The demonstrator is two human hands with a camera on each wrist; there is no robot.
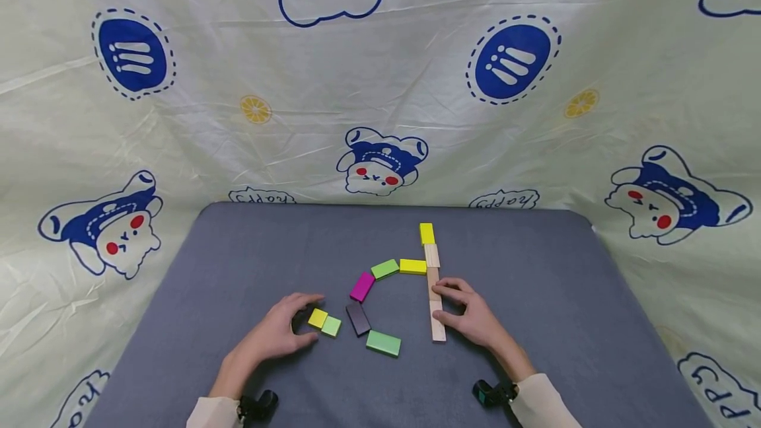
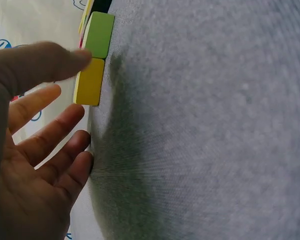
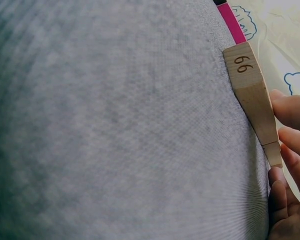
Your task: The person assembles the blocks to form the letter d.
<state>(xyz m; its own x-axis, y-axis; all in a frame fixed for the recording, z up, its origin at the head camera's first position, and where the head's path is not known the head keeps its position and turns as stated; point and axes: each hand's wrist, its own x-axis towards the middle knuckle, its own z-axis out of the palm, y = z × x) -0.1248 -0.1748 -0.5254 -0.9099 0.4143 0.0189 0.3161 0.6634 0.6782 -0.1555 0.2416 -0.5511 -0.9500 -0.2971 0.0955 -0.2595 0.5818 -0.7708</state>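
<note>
My left hand (image 1: 279, 327) lies to the left of a small yellow block (image 1: 318, 318) and a light green block (image 1: 331, 327), which stand side by side. Its fingers are spread, and in the left wrist view the thumb (image 2: 65, 62) overlaps the edge of the pair. At the right, my right hand (image 1: 472, 316) has thumb and fingertips at the side of a straight row of plain wooden blocks (image 1: 438, 325). The nearest wooden block (image 3: 255, 100) shows "66" on its end in the right wrist view. A yellow block (image 1: 427, 234) tops the row.
From the row, a curve of blocks bends left and back: yellow (image 1: 413, 267), green (image 1: 385, 269), magenta (image 1: 362, 286), dark grey (image 1: 358, 319) and green (image 1: 383, 343). All lie on a grey cloth-covered table (image 1: 285, 236), with a printed curtain (image 1: 434, 150) behind.
</note>
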